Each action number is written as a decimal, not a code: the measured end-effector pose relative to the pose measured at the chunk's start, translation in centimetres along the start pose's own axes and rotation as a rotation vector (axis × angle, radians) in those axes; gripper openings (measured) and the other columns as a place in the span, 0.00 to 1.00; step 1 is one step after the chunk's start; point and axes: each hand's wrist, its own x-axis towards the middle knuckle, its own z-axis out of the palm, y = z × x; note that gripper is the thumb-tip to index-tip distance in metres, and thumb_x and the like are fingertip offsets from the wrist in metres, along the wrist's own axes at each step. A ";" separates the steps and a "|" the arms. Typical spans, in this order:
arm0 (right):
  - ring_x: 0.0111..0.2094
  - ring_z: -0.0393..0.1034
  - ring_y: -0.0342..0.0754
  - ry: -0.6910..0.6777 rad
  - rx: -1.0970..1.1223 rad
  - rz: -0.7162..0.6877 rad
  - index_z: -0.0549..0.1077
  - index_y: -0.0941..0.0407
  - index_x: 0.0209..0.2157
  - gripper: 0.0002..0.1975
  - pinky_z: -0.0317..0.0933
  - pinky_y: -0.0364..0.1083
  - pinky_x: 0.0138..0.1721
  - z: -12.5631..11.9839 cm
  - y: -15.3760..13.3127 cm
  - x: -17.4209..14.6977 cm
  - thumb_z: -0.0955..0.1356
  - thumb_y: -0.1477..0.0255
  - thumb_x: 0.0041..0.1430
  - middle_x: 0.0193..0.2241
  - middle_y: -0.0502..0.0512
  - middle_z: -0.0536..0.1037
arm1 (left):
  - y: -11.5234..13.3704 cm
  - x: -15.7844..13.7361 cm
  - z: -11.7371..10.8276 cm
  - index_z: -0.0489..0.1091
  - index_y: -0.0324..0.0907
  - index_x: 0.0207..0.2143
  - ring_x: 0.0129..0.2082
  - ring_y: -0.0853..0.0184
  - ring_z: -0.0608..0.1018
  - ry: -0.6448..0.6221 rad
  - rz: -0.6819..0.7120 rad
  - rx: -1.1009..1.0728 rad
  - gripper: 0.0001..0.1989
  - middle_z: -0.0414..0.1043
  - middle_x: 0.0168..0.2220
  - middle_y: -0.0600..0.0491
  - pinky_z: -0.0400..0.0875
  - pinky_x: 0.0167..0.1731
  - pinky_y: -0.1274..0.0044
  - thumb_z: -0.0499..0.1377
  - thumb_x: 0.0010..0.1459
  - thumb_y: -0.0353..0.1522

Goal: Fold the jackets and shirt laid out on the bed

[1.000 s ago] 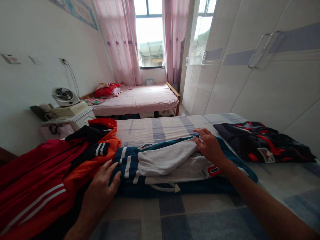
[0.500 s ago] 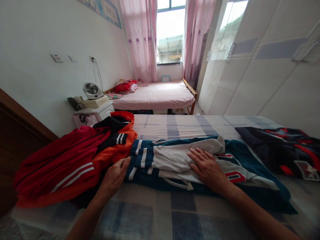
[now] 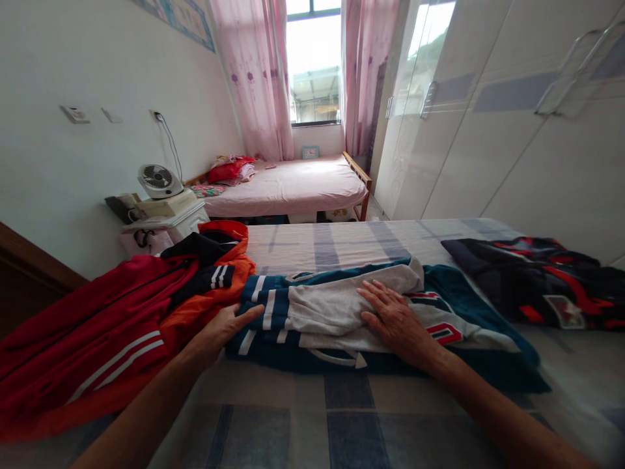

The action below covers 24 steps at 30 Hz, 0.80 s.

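Note:
A teal and grey sweatshirt [image 3: 336,312] with white-striped cuffs and a red-edged number lies folded lengthwise on the checked bed. My left hand [image 3: 222,332] is at its left end, thumb over the striped cuffs; the other fingers are mostly hidden at the edge and seem tucked under it. Flat on the grey sleeve rests my right hand [image 3: 395,319], fingers stretched out. Just left of the sweatshirt, close to my left hand, is a red and orange jacket [image 3: 131,306] with dark parts and white stripes.
Dark clothing [image 3: 532,280] with red patches lies at the right of the bed [image 3: 351,430]. Beyond are a second bed [image 3: 293,185] with pink bedding, a fan [image 3: 159,180] on a bedside cabinet [image 3: 188,221] and a white wardrobe [image 3: 469,143] along the right.
My left thumb has moved over the cuffs at the sweatshirt's left end. My right hand stays flat on the sleeve. The view has shifted slightly to the right.

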 end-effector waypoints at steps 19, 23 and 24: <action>0.57 0.61 0.52 -0.015 1.190 0.278 0.58 0.58 0.61 0.33 0.56 0.55 0.57 -7.1 -1.0 0.0 0.48 0.53 0.65 0.57 0.59 0.67 | 12.2 -3.1 12.9 0.69 0.40 0.44 0.24 0.65 0.79 -0.047 0.361 -0.063 0.21 0.78 0.29 0.52 0.74 0.23 0.77 0.65 0.46 0.36; 0.55 0.64 0.53 0.474 1.246 0.642 0.67 0.56 0.55 0.30 0.57 0.53 0.56 -9.9 4.1 -3.2 0.56 0.52 0.61 0.55 0.60 0.69 | 14.4 -1.4 21.0 0.68 0.40 0.52 0.34 0.64 0.79 -0.435 0.639 0.068 0.25 0.76 0.40 0.48 0.75 0.30 0.76 0.59 0.54 0.43; 0.56 0.63 0.53 0.628 1.116 0.740 0.68 0.56 0.54 0.28 0.57 0.53 0.56 -10.3 5.7 -4.5 0.59 0.53 0.60 0.55 0.60 0.69 | 14.1 -0.6 22.2 0.68 0.40 0.52 0.39 0.62 0.78 -0.447 0.713 0.141 0.25 0.75 0.43 0.47 0.75 0.34 0.75 0.56 0.56 0.44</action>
